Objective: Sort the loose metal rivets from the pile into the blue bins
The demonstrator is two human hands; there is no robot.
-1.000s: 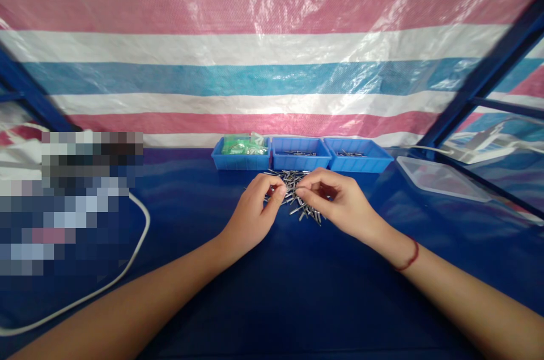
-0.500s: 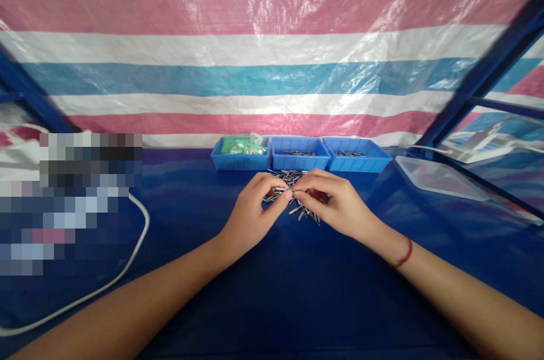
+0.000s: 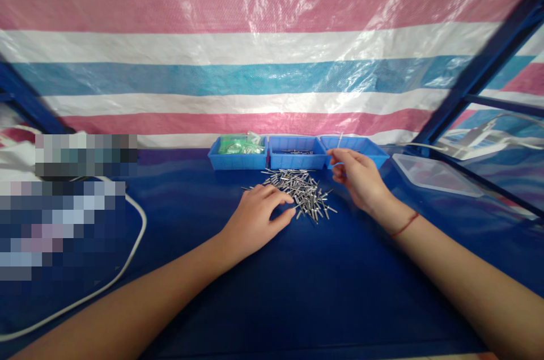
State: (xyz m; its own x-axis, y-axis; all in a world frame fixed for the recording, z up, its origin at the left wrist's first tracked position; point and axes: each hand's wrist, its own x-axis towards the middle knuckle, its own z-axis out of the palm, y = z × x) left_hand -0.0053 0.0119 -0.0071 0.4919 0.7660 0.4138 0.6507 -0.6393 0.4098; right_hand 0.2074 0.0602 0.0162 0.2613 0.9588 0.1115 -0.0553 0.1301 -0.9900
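Note:
A pile of silver blind rivets [image 3: 304,190] lies loose on the blue table. At its left edge my left hand [image 3: 257,215] rests with thumb and forefinger apart, nothing visible between them. My right hand [image 3: 357,176] is raised in front of the right blue bin [image 3: 376,157], its fingers pinched on one thin rivet [image 3: 340,139] that points upward. This hand partly hides the bin and what lies in it. More rivets lie in the middle blue bin [image 3: 294,162]. Green plastic packaging [image 3: 233,144] fills the left blue bin [image 3: 238,163].
To the right of the bins lies a translucent plastic lid [image 3: 437,176]. A white cable [image 3: 142,224] curves over the table's left side. Blue metal posts [image 3: 471,76] stand on both sides, with a striped sheet [image 3: 255,76] behind. A blurred-out area covers the far left.
My hands have come apart. The right one has moved right and away from me with a rivet, toward the right bin. My left hand has opened and stays beside the pile.

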